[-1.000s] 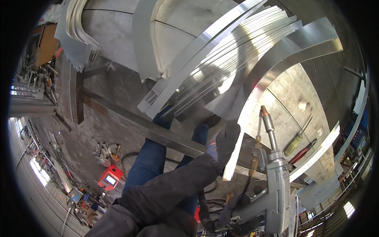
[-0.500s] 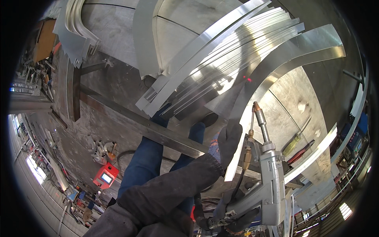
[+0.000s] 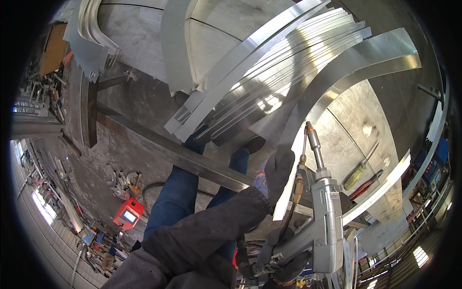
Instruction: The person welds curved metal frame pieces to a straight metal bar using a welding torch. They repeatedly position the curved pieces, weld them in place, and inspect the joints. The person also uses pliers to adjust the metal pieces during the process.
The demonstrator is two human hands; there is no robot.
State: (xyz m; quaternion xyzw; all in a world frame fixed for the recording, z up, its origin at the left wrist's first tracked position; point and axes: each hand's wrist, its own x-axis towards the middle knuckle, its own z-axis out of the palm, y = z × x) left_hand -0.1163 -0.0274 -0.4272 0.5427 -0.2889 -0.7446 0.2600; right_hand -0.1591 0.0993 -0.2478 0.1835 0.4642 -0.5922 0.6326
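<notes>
My left hand [image 3: 280, 174], in a dark glove, closes on the near end of a curved sheet-metal piece [image 3: 332, 91]. This piece has a bent flange and sweeps away to the far right. In my gloved right hand [image 3: 293, 267] is a silver welding gun [image 3: 328, 221], gripped by its handle low in the picture. The gun has a copper-coloured tip and a thin wire-feed tube alongside its nozzle. Its tip points away from me, close to the flange of the curved piece; whether they touch I cannot tell. The gun partly hides the fingers of my right hand.
A stack of curved metal strips [image 3: 288, 62] lies left of the held piece, more bent pieces [image 3: 91, 43] at the far left. A green-handled screwdriver [image 3: 356, 176] and red-handled pliers [image 3: 366, 184] rest at the right. A steel beam [image 3: 168, 149] crosses above my legs.
The welding gun has shifted slightly left, its tip a little farther from me. Red light spots on the curved piece are gone. My left hand stays almost still.
</notes>
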